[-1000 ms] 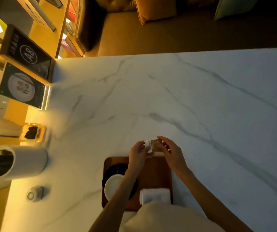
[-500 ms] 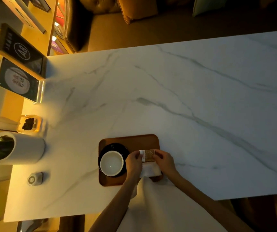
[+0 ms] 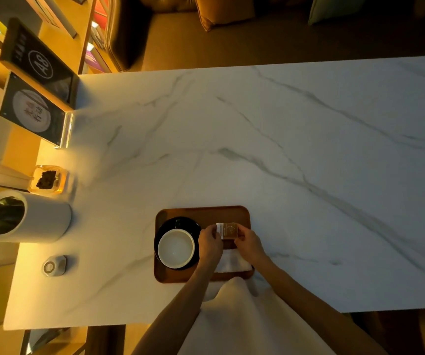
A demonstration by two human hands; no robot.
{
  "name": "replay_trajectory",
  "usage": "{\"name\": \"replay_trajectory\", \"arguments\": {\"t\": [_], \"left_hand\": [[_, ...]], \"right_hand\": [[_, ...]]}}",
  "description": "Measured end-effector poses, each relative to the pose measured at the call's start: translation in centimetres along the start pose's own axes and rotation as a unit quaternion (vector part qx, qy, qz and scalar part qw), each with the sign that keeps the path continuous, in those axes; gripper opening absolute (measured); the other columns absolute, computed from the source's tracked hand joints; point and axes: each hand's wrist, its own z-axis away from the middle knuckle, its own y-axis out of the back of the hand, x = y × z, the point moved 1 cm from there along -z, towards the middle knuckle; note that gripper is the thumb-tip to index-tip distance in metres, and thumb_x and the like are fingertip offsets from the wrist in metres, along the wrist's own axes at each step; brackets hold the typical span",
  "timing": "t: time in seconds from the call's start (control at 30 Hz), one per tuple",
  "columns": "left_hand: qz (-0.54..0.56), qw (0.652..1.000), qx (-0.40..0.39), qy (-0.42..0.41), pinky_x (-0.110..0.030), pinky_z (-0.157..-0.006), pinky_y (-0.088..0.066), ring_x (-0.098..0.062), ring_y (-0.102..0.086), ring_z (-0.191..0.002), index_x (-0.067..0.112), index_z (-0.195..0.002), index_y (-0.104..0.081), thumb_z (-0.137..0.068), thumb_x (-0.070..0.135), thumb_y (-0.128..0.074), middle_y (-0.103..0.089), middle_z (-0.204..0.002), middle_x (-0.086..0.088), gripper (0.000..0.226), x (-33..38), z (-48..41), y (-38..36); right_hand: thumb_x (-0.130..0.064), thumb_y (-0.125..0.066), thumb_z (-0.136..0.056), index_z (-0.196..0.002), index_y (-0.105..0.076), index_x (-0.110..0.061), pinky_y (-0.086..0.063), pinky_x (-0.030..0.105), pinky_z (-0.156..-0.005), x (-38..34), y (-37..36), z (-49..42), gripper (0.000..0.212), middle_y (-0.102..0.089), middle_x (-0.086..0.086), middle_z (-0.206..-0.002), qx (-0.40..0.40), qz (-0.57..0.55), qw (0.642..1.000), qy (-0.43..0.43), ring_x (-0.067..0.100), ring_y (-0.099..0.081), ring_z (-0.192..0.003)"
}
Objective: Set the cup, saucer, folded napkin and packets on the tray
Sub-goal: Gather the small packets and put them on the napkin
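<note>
A brown wooden tray [image 3: 203, 213] lies on the marble table near its front edge. On its left half a white cup [image 3: 176, 248] stands on a black saucer [image 3: 178, 222]. A white folded napkin [image 3: 232, 262] lies on the tray's right half, partly under my hands. Both hands hold small packets [image 3: 228, 229] over the tray, one white and one brown. My left hand [image 3: 210, 240] pinches their left side and my right hand [image 3: 248, 243] their right side.
A white cylinder container [image 3: 24, 216] lies on its side at the left, beside a small glass jar [image 3: 48, 179] of dark leaves and a small round device [image 3: 53, 265]. Two dark sign cards [image 3: 35, 108] stand at the far left. The marble table [image 3: 309, 162] stretches right.
My hands brought the packets from beyond the tray's far edge to above the tray, next to the cup. The camera view shifted, so the tray shows in full.
</note>
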Motion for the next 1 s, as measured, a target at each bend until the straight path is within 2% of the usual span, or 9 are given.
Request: {"name": "replay_trajectory", "arguments": {"t": [0.1, 0.27, 0.43, 0.57, 0.77, 1.0], "left_hand": [[-0.004, 1.0, -0.031, 0.001, -0.042, -0.09, -0.057, -0.023, -0.065, -0.099, 0.005, -0.115, -0.065, -0.097, 0.012, -0.052, -0.066, -0.11, -0.015, 0.024, -0.15, -0.29, -0.26], [-0.019, 0.998, -0.061, 0.01, -0.043, -0.092, -0.057, -0.026, -0.064, -0.104, 0.004, -0.122, -0.061, -0.094, 0.008, -0.055, -0.063, -0.117, -0.018, 0.029, -0.14, -0.69, -0.47], [-0.031, 0.997, -0.054, 0.04, -0.043, -0.095, -0.055, -0.028, -0.062, -0.111, 0.005, -0.127, -0.056, -0.089, 0.0, -0.057, -0.061, -0.123, -0.016, 0.039, 0.2, -0.89, -0.74], [-0.039, 0.997, -0.058, 0.043, -0.043, -0.097, -0.054, -0.029, -0.061, -0.114, 0.002, -0.13, -0.055, -0.089, -0.001, -0.057, -0.059, -0.126, -0.018, 0.041, 0.29, -0.92, -0.83], [-0.028, 0.997, -0.066, 0.035, -0.044, -0.095, -0.055, -0.029, -0.062, -0.109, 0.003, -0.127, -0.058, -0.089, -0.001, -0.055, -0.061, -0.122, -0.019, 0.038, 0.01, -0.91, -0.59], [-0.027, 0.996, -0.08, 0.025, -0.045, -0.095, -0.054, -0.029, -0.062, -0.107, 0.002, -0.125, -0.059, -0.087, -0.002, -0.055, -0.061, -0.12, -0.02, 0.038, 0.14, -0.93, -0.41]], "right_hand": [[-0.007, -0.052, -0.094, -0.136, -0.05, -0.011, -0.05, 0.035, -0.1, 0.01, -0.2, -0.35, 0.042, -0.061, 0.013, -0.128, -0.014, 0.014, 1.0, 0.002, 0.026, -0.058, -0.118], [-0.003, -0.054, -0.093, -0.134, -0.052, -0.008, -0.051, 0.038, -0.099, -0.09, -0.24, -0.54, 0.042, -0.061, 0.016, -0.126, -0.026, 0.009, 1.0, 0.008, 0.027, -0.059, -0.117], [0.0, -0.052, -0.092, -0.139, -0.045, -0.007, -0.047, 0.041, -0.104, 0.26, -0.34, -0.38, 0.048, -0.055, 0.017, -0.132, -0.007, 0.015, 1.0, -0.006, 0.028, -0.054, -0.122], [0.0, -0.05, -0.093, -0.142, -0.039, -0.007, -0.046, 0.038, -0.104, 0.43, -0.13, -0.45, 0.051, -0.052, 0.017, -0.135, 0.003, 0.015, 1.0, -0.02, 0.029, -0.052, -0.124], [0.006, -0.049, -0.09, -0.146, -0.033, -0.005, -0.046, 0.037, -0.105, 0.31, 0.2, -0.81, 0.06, -0.053, 0.017, -0.137, -0.042, -0.002, 0.999, -0.011, 0.029, -0.051, -0.127], [0.007, -0.05, -0.089, -0.149, -0.022, -0.005, -0.042, 0.033, -0.106, 0.31, 0.3, -0.82, 0.068, -0.047, 0.017, -0.143, -0.059, -0.012, 0.998, -0.019, 0.027, -0.047, -0.131]]}}
